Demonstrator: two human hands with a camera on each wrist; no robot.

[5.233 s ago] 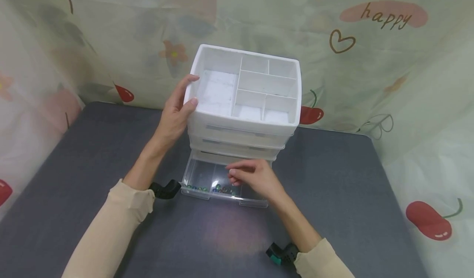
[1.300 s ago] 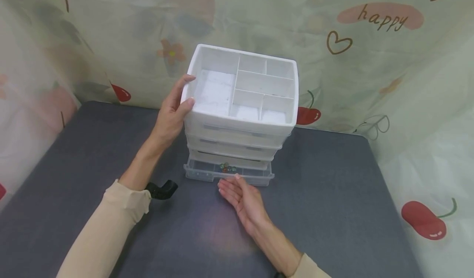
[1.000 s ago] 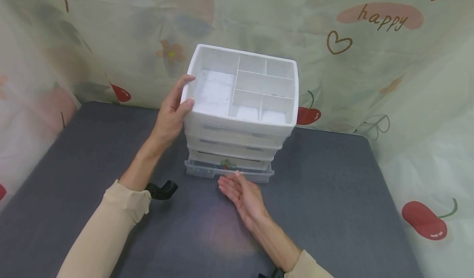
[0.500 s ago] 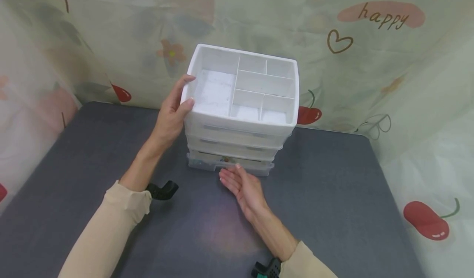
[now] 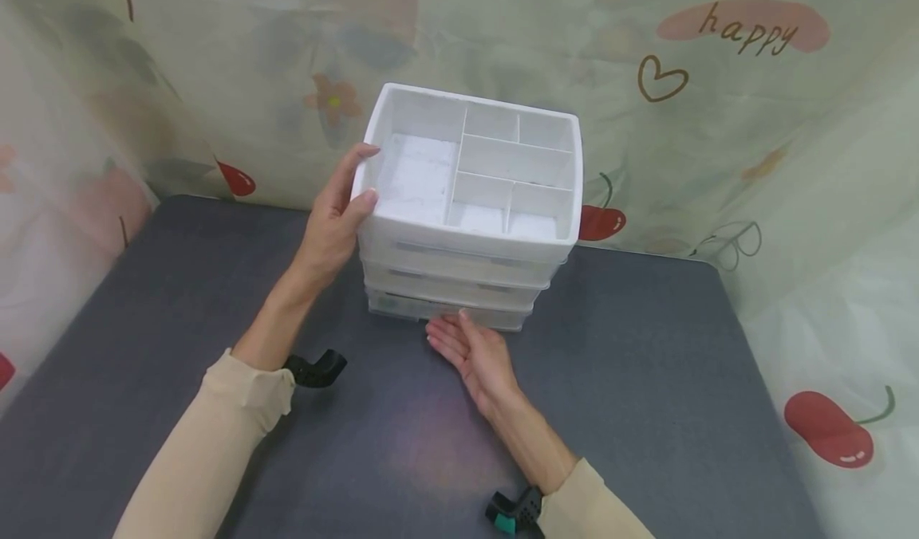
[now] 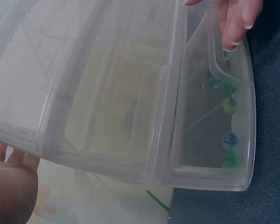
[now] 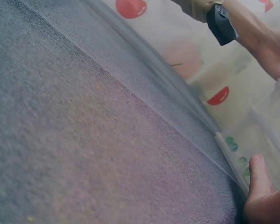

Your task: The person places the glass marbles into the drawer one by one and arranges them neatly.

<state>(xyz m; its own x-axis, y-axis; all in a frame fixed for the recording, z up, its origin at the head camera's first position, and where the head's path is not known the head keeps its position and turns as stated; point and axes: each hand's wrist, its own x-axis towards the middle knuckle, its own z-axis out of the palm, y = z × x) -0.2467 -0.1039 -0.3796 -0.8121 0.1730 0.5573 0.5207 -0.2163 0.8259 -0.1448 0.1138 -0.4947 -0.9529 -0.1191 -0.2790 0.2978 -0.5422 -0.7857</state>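
Observation:
A white plastic drawer unit [image 5: 470,240] with a divided open top stands at the back of the table. At its upper left edge my left hand [image 5: 330,224] holds the rim, thumb and fingers over it. My right hand [image 5: 474,356], fingers straight and palm turned up, touches the front of the clear bottom drawer [image 5: 398,306]. This drawer looks pushed in about level with those above. Green and blue glass marbles [image 6: 229,140] lie behind its front wall in the left wrist view. The thumb [image 7: 259,175] rests against that front in the right wrist view.
A dark grey cloth-covered table [image 5: 646,379] lies under everything. Behind and beside it hangs a pale curtain [image 5: 495,29] printed with cherries, flowers and hearts. Black cameras sit on both wrists, the left wrist camera [image 5: 316,369] being near the unit's front left.
Earlier the bottom drawer stood far out, with my right hand over the marbles. The hand then moved to its front, and the drawer slid back into the unit. My left hand stayed on the rim.

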